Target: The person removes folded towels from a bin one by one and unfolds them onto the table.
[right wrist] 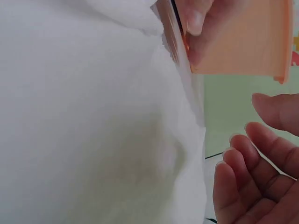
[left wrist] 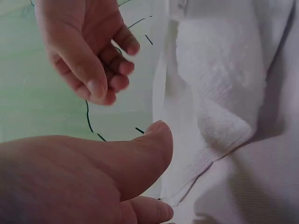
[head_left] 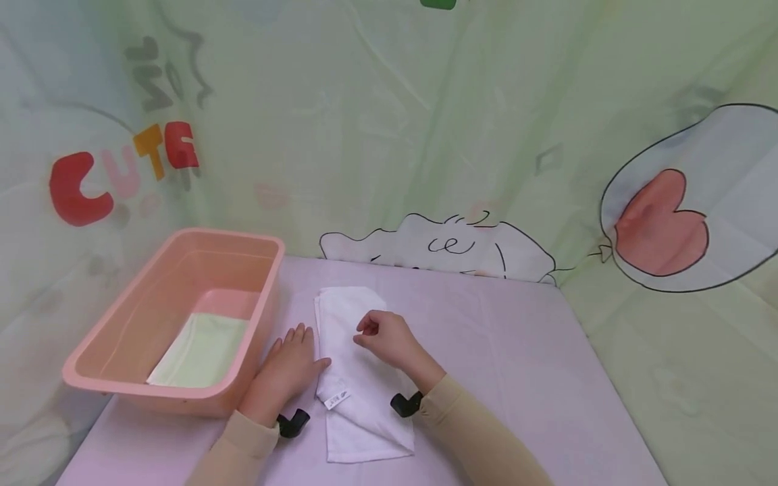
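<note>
A white towel (head_left: 349,307), folded into a long strip, lies on the table with a small printed label (head_left: 337,399) at its left edge. My left hand (head_left: 293,364) is at that edge, fingers extended and thumb reaching over the towel. Over the towel's middle is my right hand (head_left: 389,337), its fingers loosely bent and holding nothing. Seen from the left wrist, the towel (left wrist: 219,60) has a raised, wrinkled fold beside my left thumb (left wrist: 149,149). From the right wrist, the fingers (right wrist: 238,163) of my right hand are apart from the towel (right wrist: 93,116).
A pink plastic basin (head_left: 267,297) stands to the left, close beside my left forearm. Inside it lies a flat pale cloth (head_left: 203,347). Printed curtains (head_left: 377,169) hang along the back and sides of the pink-covered table (head_left: 516,378).
</note>
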Demonstrator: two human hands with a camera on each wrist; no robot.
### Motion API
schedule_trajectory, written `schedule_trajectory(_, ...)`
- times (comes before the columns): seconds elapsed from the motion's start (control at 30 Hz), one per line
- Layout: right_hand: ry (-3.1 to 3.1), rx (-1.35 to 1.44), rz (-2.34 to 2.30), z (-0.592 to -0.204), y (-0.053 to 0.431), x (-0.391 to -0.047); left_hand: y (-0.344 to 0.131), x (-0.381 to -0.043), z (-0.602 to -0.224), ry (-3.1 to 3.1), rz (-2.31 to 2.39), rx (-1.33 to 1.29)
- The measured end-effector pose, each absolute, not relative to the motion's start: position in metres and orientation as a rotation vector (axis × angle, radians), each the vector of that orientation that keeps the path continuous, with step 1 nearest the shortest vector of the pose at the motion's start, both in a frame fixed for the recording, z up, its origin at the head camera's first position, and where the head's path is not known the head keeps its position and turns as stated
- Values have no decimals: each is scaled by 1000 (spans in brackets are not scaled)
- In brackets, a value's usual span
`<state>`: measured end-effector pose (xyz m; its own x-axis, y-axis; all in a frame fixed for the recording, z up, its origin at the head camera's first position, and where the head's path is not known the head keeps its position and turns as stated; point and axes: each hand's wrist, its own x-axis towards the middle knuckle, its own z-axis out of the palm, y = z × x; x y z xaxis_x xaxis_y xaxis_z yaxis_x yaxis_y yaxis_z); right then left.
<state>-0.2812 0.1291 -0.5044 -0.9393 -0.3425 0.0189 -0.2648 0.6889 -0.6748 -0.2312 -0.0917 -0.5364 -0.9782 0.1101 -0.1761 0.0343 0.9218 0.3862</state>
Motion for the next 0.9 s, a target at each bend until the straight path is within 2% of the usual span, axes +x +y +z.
schedule_trajectory(0.33,2787,-650,-887,-517,79,-306,-99,-189,-531,2877,592,184)
schedule_trajectory(0.57,2855,-560,-660,-528,50,-305,-104,-171,-531,2879,625,204)
schedule_trajectory(0.9,2908,-627,-578,-541,42,-307,-108,-160,-536,2901,644,209)
